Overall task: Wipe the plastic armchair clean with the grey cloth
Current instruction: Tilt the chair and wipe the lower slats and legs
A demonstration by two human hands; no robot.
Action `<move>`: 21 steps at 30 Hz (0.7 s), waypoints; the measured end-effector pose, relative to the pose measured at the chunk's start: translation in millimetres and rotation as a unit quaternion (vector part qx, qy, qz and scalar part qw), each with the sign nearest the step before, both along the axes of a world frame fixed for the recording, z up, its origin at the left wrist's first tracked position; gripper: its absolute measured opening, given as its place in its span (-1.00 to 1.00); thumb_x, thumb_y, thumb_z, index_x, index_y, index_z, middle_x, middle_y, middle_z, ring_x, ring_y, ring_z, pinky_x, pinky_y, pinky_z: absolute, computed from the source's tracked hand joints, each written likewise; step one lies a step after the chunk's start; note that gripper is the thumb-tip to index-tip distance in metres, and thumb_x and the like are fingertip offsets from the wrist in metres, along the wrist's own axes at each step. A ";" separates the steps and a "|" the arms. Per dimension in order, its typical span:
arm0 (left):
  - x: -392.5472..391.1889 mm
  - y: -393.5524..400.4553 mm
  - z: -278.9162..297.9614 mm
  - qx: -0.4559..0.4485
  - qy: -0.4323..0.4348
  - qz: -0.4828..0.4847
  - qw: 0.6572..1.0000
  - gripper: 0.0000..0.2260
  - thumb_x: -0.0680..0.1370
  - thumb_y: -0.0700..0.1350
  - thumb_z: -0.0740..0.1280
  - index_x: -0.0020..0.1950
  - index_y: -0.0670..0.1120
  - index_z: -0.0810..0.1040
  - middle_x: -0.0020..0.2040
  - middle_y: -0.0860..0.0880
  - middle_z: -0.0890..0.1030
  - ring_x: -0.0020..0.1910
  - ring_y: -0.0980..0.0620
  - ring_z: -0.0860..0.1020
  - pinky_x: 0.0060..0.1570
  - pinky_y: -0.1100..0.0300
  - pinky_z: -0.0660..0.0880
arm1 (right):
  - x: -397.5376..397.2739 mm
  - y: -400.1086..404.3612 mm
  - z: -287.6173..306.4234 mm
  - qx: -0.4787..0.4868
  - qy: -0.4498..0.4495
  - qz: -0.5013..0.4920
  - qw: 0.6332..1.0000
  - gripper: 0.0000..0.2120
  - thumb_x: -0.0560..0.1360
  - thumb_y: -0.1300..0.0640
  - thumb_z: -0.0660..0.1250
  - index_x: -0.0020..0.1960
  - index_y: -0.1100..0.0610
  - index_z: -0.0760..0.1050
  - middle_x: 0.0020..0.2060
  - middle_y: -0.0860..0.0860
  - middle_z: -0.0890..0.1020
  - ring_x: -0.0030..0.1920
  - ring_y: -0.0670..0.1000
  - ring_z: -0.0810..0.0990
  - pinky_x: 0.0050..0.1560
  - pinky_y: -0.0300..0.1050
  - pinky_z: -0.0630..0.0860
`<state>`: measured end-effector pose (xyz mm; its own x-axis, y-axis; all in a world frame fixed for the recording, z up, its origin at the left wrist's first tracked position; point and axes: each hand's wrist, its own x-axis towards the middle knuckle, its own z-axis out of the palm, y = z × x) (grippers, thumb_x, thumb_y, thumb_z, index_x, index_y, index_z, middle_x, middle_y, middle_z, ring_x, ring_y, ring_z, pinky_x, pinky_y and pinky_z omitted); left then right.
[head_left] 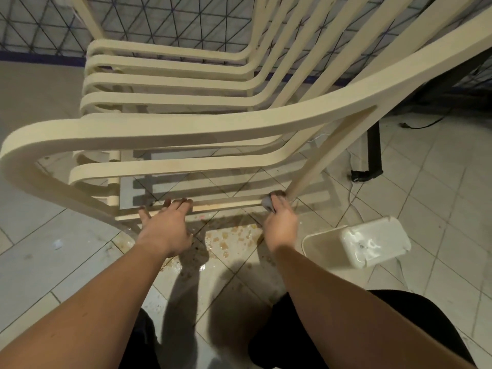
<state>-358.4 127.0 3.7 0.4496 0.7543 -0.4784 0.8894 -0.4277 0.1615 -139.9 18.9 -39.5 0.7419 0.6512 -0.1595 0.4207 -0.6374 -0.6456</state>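
Note:
A cream plastic armchair (186, 129) with slatted seat and back fills the upper view, seen from its side, armrest nearest me. My left hand (165, 225) rests on the low side rail with its fingers over the rail's edge. My right hand (279, 222) grips the bunched grey cloth (269, 202) and presses it against the same rail where it meets the rear leg. Most of the cloth is hidden inside my fist.
A white plastic tub (359, 243) lies tipped on the tiled floor at the right. Brown stains and wet patches (231, 238) mark the tiles below the rail. A black table leg (372, 153) and cables stand behind the chair. My knees show at the bottom.

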 end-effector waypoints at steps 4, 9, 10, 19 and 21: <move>0.6 0.7 1.4 0.002 0.002 -0.005 1.000 -0.24 0.52 0.04 0.38 0.64 0.05 0.06 0.61 0.04 0.19 0.56 -0.06 0.25 0.48 -0.43 -0.03 | -2.9 17.8 34.5 0.234 0.385 -0.303 0.839 -0.63 0.59 0.31 0.28 0.38 0.15 0.45 0.21 0.04 0.58 0.22 0.06 0.60 0.32 -0.21 0.47; -1.6 -0.2 5.9 -0.001 0.017 -0.018 1.000 -0.22 0.54 0.09 0.37 0.64 0.07 0.02 0.63 0.05 0.15 0.58 -0.05 0.22 0.49 -0.43 -0.04 | 7.0 50.0 81.2 0.364 0.542 -0.461 0.601 -0.64 0.66 0.36 0.07 0.43 0.34 0.34 0.42 0.17 0.40 0.41 0.12 0.41 0.46 -0.10 0.32; -1.8 0.0 7.1 -0.003 0.020 -0.019 1.000 -0.22 0.54 0.09 0.37 0.65 0.07 0.01 0.63 0.05 0.14 0.58 -0.05 0.21 0.49 -0.43 -0.05 | 6.0 48.4 89.3 0.392 0.554 -0.470 0.564 -0.65 0.66 0.37 0.06 0.42 0.35 0.36 0.40 0.18 0.41 0.39 0.11 0.43 0.43 -0.09 0.35; -3.1 5.4 8.2 -0.033 0.029 -0.021 0.999 -0.25 0.56 0.08 0.32 0.65 0.08 0.00 0.64 0.04 0.12 0.54 -0.10 0.29 0.49 -0.43 -0.06 | 17.9 -31.3 53.2 0.362 0.448 -0.495 0.650 -0.70 0.61 0.34 0.22 0.33 0.26 0.41 0.15 0.18 0.60 0.01 0.00 0.67 -0.04 -0.18 0.62; -2.9 6.6 8.9 -0.033 0.028 -0.026 0.999 -0.26 0.57 0.11 0.32 0.65 0.08 0.01 0.63 0.03 0.13 0.54 -0.10 0.29 0.48 -0.42 -0.04 | 26.0 -40.1 29.0 0.265 0.427 -0.463 0.731 -0.63 0.62 0.26 0.23 0.41 0.27 0.35 0.12 0.18 0.59 -0.13 -0.07 0.63 -0.18 -0.27 0.59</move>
